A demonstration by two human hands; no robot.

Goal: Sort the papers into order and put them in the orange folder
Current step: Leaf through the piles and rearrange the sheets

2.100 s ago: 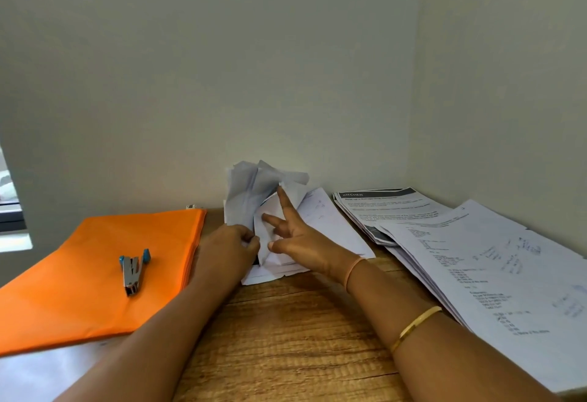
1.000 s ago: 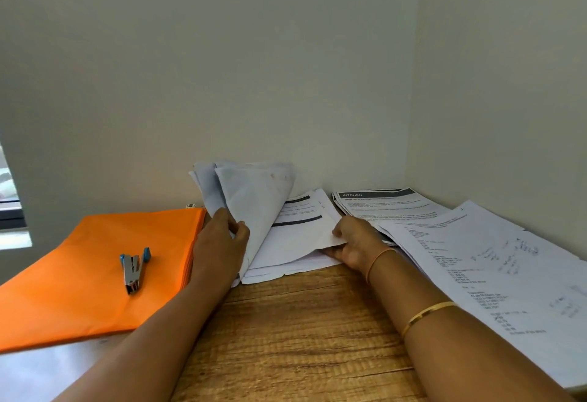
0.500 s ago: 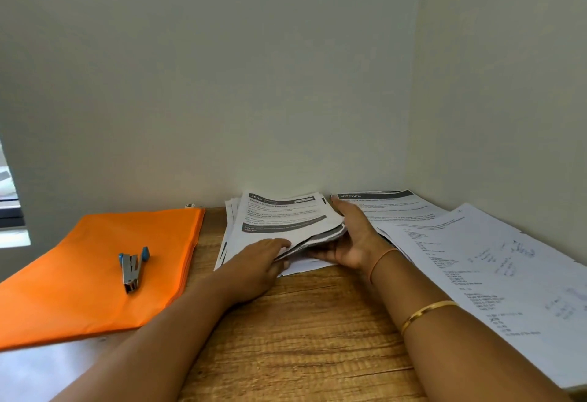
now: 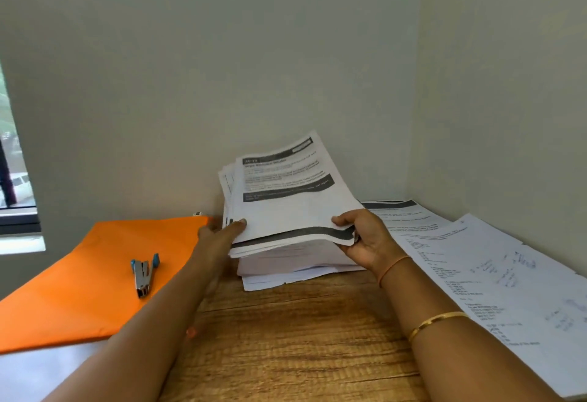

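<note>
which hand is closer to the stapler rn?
Left. The left hand grips the papers' left edge, just up and right of the stapler on the folder; the right hand holds their right corner, farther across.

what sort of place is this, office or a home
Probably a desk corner in an office or home study, hard to say which: printed papers piled on a wooden desk, and a stapler resting on an orange folder.

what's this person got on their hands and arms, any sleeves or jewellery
No sleeves in view on either arm. The right hand has a thin orange thread band at the wrist and a gold bangle further up the forearm. The left hand shows nothing worn.
</note>
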